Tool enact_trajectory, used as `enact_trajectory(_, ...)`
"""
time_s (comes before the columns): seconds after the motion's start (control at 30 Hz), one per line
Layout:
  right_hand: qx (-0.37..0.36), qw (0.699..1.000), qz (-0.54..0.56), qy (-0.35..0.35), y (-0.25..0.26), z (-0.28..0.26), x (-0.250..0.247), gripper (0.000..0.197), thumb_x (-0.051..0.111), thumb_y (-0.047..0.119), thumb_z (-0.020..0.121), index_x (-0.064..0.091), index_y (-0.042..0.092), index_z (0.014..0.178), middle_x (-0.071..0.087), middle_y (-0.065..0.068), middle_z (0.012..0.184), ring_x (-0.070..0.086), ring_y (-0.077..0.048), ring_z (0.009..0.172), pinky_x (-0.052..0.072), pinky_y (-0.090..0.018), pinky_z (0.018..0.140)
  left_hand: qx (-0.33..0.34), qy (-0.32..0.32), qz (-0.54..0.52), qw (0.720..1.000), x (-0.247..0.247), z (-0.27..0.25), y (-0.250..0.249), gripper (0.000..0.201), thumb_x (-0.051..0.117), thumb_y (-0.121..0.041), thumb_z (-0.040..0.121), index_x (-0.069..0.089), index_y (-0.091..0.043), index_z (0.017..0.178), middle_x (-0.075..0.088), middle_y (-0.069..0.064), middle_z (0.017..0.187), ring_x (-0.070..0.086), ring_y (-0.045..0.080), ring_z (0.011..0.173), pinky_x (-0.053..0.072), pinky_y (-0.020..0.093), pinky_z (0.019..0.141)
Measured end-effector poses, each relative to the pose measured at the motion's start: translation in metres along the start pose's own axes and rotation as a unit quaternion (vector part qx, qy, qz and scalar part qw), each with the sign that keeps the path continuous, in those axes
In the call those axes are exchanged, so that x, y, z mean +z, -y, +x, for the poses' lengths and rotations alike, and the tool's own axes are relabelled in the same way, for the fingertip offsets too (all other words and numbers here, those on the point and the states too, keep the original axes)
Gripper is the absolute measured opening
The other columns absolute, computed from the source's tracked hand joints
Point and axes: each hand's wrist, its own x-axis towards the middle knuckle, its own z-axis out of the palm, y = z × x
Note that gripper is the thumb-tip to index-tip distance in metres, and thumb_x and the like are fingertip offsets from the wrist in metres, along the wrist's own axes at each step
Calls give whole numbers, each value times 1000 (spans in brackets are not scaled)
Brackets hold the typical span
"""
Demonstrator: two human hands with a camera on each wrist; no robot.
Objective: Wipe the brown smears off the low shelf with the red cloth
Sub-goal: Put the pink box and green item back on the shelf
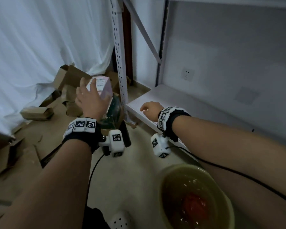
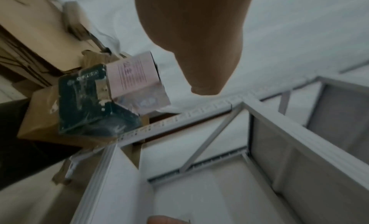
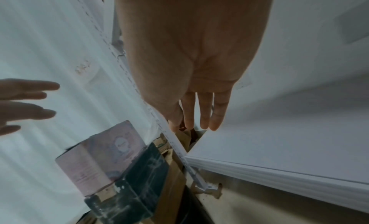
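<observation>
The red cloth (image 1: 194,206) lies under the water in a yellow-green basin (image 1: 163,187) on the floor, at the bottom of the head view, below the person's right forearm. Ahead and to the right, the low shelf (image 1: 188,103) is a white board set in a white metal rack; its surface looks plain white from here. The right hand (image 1: 149,109) hangs over the shelf's front corner with fingers loosely bent down, holding nothing. The left hand (image 1: 91,100) is spread open in front of a pink box (image 1: 102,86), which stands on a dark box (image 1: 115,109) among loose cardboard (image 1: 69,76) beside the rack post (image 1: 120,63). A white curtain (image 1: 40,38) hangs behind

From the left wrist, only the heel of the left hand shows; the pink box sits on the dark box, next to the rack post and the shelf edge

From the right wrist, the right hand's fingers (image 3: 205,113) hang straight and relaxed above the shelf's corner, gripping nothing. The left hand's fingers, spread apart, show at the left edge above the pink box
</observation>
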Motion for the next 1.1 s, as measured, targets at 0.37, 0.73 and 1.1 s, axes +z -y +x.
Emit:
enact_trajectory(0.37,15,1000,-4,-21,10,24,1,34,43,9,96,59,15,125,54,-6,134,50,-23,122,38,-27,99,-113,114,-50,986,32,34,29,91,63,-61,77,11,-40,149,-10,13,158,16,49,140,20,60,112)
enact_trajectory(0.73,43,998,24,-24,-9,12,-1,32,42,11,97,57,13,125,53,-6,135,48,-23,125,37,-28,102,-64,31,-141,987,21,29,16,78,61,-34,82,19,-24,147,30,22,139,36,44,126,32,48,106)
enact_trajectory(1.1,138,942,290,-91,-36,-41,-26,47,48,33,96,44,10,137,51,-10,135,55,-31,115,49,-42,98,84,148,-208,963,3,-34,-64,92,69,-35,79,9,-38,149,30,13,139,42,32,126,40,42,103)
